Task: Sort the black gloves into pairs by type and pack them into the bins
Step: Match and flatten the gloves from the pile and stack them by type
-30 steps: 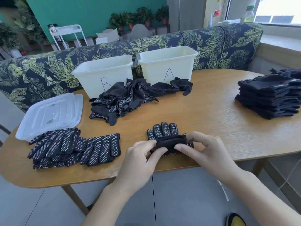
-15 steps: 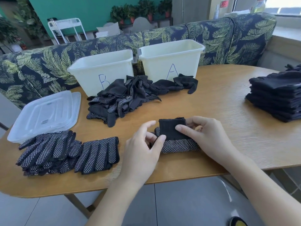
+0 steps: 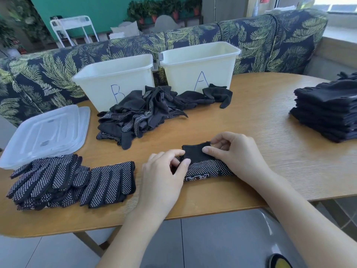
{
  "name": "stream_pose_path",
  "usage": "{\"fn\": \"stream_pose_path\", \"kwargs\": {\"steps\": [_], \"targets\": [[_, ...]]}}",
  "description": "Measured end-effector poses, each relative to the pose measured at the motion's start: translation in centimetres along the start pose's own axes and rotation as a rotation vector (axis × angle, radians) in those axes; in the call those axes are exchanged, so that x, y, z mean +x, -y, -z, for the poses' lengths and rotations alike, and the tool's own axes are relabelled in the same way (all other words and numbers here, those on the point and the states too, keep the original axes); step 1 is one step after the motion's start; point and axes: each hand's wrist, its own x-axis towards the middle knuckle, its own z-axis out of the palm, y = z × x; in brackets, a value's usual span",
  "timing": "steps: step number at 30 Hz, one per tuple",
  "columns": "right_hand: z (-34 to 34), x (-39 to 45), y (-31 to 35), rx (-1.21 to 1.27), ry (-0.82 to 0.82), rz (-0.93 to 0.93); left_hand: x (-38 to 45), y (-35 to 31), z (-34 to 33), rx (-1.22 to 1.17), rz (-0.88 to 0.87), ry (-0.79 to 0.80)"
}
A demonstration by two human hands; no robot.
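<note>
Both hands pinching a folded dotted glove pair; bins B, A interiors hidden.

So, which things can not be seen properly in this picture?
Head view only:
- Insides of bin A and bin B: hidden by their walls.
- Plain glove stack: cut by right edge.
- Folded pair: partly covered by both hands.
- Mixed pile: count unclear, gloves overlap.

The wooden table carries bins B and A at 12 o'clock, loose gloves before them, lids at 10, dotted gloves at 8, a folded pair centre, a stack at 3.
</note>
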Motion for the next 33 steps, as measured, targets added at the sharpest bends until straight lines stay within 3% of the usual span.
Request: {"fn": "stream_pose_path", "kwargs": {"steps": [4, 9, 14, 21, 27, 33], "targets": [[0.8, -1.0, 0.6, 0.027, -0.01, 0.229, -0.1, 0.1, 0.2, -0.019, -0.183, -0.053], [1.7, -2.3, 0.7, -0.006, 0.221, 0.381, -0.5, 1.2, 0.5, -0.087, -0.373, 0.106], [1.6, -3.0, -0.3, -0.147, 0.315, 0.374, -0.6, 1.6, 1.2, -0.034, -0.32, 0.226], [1.3, -3.4, 0.2, -0.213, 0.245, 0.43, -0.4, 1.1, 2.1, -0.01, -0.289, 0.286], [2.3, -3.4, 1.4, 0.115, 0.255, 0.217, -0.5, 0.3, 2.5, -0.119, -0.253, 0.232], [3.8, -4.0, 3.7, 0.438, 0.289, 0.086, -0.5, -1.6, 3.5, -0.383, -0.065, 0.212]]}}
